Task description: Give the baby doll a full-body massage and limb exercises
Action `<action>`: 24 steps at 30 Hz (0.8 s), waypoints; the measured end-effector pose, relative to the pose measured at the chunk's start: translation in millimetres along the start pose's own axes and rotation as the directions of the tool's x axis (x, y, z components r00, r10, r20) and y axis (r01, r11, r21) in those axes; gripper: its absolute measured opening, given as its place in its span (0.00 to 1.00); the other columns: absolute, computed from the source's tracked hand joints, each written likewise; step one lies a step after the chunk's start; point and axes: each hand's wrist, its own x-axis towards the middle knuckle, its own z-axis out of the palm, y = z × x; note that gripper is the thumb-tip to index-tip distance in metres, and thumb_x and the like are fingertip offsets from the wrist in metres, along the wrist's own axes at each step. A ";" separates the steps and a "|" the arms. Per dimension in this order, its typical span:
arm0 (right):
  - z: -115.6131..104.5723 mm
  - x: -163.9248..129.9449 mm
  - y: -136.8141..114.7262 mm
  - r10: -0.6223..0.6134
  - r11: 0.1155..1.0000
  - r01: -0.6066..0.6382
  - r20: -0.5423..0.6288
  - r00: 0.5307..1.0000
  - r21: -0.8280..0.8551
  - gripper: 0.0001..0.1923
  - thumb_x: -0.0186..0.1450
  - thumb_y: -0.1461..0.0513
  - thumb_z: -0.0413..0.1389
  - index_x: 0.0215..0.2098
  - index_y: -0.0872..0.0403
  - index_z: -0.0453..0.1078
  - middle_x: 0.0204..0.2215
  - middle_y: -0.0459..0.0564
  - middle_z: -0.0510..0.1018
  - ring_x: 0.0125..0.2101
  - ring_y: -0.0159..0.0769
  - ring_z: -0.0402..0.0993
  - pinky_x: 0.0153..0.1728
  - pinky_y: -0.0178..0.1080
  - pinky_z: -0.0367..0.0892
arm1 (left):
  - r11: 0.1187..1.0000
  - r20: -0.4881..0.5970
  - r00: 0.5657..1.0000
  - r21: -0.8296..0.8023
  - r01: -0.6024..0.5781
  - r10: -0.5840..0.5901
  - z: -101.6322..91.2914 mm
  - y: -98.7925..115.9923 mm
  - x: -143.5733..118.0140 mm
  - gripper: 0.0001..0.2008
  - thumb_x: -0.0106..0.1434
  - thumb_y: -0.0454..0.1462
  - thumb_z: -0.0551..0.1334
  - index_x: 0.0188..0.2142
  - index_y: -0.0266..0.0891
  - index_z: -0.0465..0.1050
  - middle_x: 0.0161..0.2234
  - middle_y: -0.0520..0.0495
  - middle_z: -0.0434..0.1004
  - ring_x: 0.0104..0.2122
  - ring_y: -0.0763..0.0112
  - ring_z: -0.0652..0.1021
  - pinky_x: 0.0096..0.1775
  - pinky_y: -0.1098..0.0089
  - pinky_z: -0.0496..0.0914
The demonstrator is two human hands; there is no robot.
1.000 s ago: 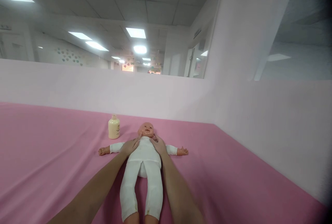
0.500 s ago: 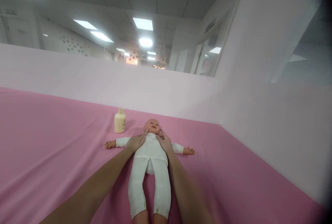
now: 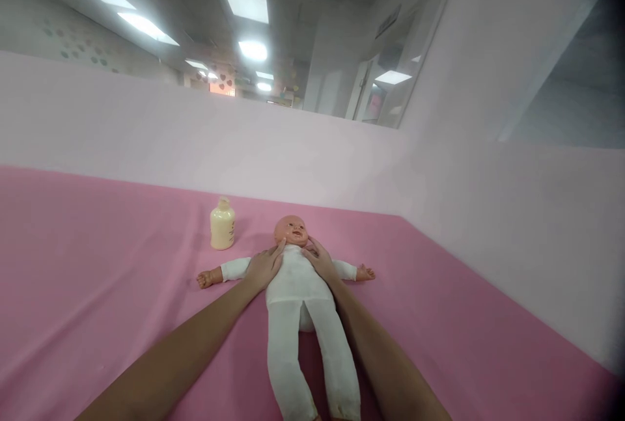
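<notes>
Bedding first: pink sheet (image 3: 97, 291) covers the whole surface, pale wall (image 3: 512, 245) along its far and right edges. Doll (image 3: 300, 291) in white suit lies face-up near the far right corner, arms spread, legs toward the near edge. Cream bottle (image 3: 222, 224) stands upright just beside the doll's head, on the left, not touching it.

Both hands lie flat on the doll's upper chest, not grasping: left hand (image 3: 264, 266) on one shoulder w/ fingertips up at the chin, right hand (image 3: 319, 259) on the other, fingers at the neck and cheek. Palms open, nothing held.

Step in hand, as I judge it: stroking or massaging chest and shoulders up toward the neck. Next move prob. calls for light, even pressure w/ both palms and keeping the doll's head from rolling.

Vs. 1 s ago: hands sit a bit higher toward the chin; the view has tilted, so doll's legs angle more to the right; bottle unmoved by the head.
</notes>
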 end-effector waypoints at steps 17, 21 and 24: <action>0.8 -1.0 -17.6 0.052 0.995 -0.046 0.065 0.997 -0.089 0.31 0.63 0.53 0.55 0.63 0.51 0.61 0.43 0.51 0.79 0.43 0.39 0.75 0.49 0.44 0.68 | 0.994 0.001 1.000 -0.104 0.015 -0.015 -4.0 -2.4 4.0 0.27 0.72 0.42 0.40 0.69 0.42 0.47 0.54 0.40 0.73 0.48 0.56 0.75 0.48 0.59 0.66; -1.2 -0.2 -17.8 0.081 0.993 -0.074 0.073 0.994 -0.091 0.33 0.63 0.53 0.56 0.65 0.50 0.59 0.45 0.51 0.79 0.46 0.40 0.74 0.53 0.47 0.66 | 0.993 -0.004 1.000 -0.115 0.014 -0.015 -5.0 -2.4 5.1 0.27 0.72 0.42 0.41 0.69 0.42 0.48 0.55 0.40 0.72 0.49 0.56 0.74 0.49 0.58 0.66; -2.3 0.2 -17.0 0.090 0.993 -0.084 0.069 0.994 -0.081 0.34 0.62 0.52 0.56 0.65 0.50 0.59 0.46 0.52 0.78 0.47 0.40 0.74 0.54 0.47 0.66 | 0.992 -0.018 1.000 -0.128 0.008 -0.010 -4.4 -3.1 5.5 0.27 0.72 0.42 0.41 0.69 0.43 0.48 0.54 0.40 0.72 0.49 0.56 0.74 0.50 0.57 0.66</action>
